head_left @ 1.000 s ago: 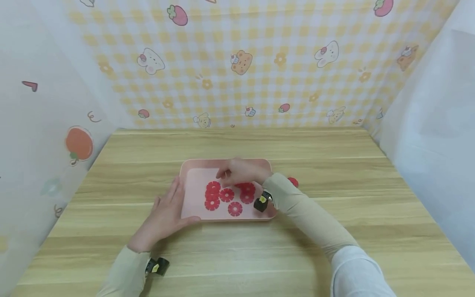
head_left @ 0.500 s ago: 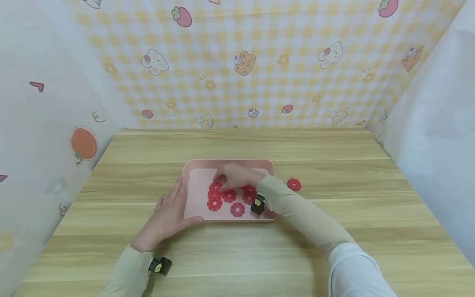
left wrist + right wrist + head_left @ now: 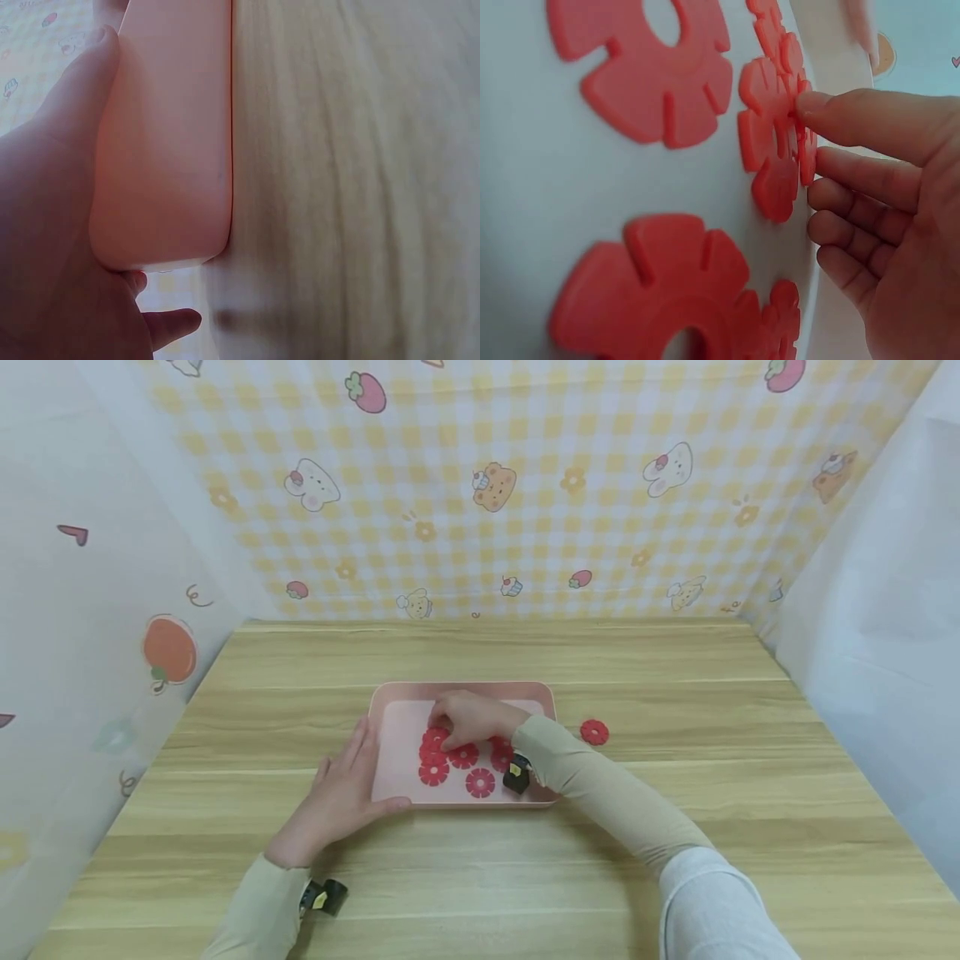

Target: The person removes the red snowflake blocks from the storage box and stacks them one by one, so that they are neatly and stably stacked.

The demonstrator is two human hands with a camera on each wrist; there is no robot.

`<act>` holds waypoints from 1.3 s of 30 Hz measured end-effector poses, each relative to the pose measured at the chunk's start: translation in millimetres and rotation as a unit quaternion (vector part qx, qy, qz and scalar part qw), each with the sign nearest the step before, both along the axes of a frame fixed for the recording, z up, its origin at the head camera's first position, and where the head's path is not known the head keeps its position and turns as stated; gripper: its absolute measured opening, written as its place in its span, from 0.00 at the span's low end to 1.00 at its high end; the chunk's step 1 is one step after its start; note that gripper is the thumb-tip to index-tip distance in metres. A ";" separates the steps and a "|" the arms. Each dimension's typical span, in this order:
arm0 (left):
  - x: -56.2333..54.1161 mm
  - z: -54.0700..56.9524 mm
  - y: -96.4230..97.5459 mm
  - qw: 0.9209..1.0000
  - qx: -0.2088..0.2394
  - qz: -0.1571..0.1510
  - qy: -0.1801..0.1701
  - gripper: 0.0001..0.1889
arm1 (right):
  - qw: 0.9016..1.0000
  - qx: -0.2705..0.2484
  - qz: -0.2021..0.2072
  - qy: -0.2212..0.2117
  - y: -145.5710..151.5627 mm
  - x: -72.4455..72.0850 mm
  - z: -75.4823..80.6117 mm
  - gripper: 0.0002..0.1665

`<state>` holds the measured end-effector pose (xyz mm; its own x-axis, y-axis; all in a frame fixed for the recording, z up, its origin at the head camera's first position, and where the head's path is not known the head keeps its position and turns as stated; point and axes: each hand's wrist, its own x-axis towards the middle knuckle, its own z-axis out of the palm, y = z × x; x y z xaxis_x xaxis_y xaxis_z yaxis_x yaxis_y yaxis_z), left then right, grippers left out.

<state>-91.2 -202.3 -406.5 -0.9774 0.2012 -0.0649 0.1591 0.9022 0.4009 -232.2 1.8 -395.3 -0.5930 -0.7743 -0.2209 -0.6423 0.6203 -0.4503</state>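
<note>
A pink tray (image 3: 393, 777) holds several red notched plastic discs, shaped like flowers with a hole in the middle. My left hand (image 3: 337, 797) rests against the tray's left front corner, fingers straight along the side and thumb along the front rim; the left wrist view shows it against the outer wall (image 3: 169, 150). Inside the tray my right hand (image 3: 472, 717) is over the left cluster of discs. Its thumb and forefinger pinch a red flower disc (image 3: 807, 142), seen nearly edge-on beside another disc (image 3: 769, 142). The right wrist hides part of the discs on the tray's right.
One red disc (image 3: 595, 732) lies on the wooden table (image 3: 480, 877) to the right of the tray. Nearer the tray's front lies a separate disc (image 3: 480, 782). A yellow checked cloth (image 3: 450, 443) hangs behind the table, with pale walls at both sides.
My right hand has moved left and down onto the left cluster, and its fingers have closed in on a disc. The left hand keeps its place at the tray.
</note>
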 end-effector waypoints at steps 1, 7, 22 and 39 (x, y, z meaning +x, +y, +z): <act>0.0 0.0 0.1 1.000 0.000 0.000 -0.001 0.64 | 1.000 0.000 0.000 0.000 -0.4 0.0 0.0 0.23; 0.2 0.5 0.4 1.000 0.000 0.002 -0.003 0.65 | 1.000 0.004 0.000 0.004 -1.4 1.1 0.3 0.23; 0.3 4.3 1.5 1.000 -0.004 0.001 -0.004 0.65 | 1.000 -0.002 0.012 0.004 -1.4 5.0 2.4 0.23; 1.4 3.4 2.7 1.000 -0.003 0.001 -0.006 0.64 | 0.996 -0.043 -0.053 -0.060 25.7 2.1 19.5 0.26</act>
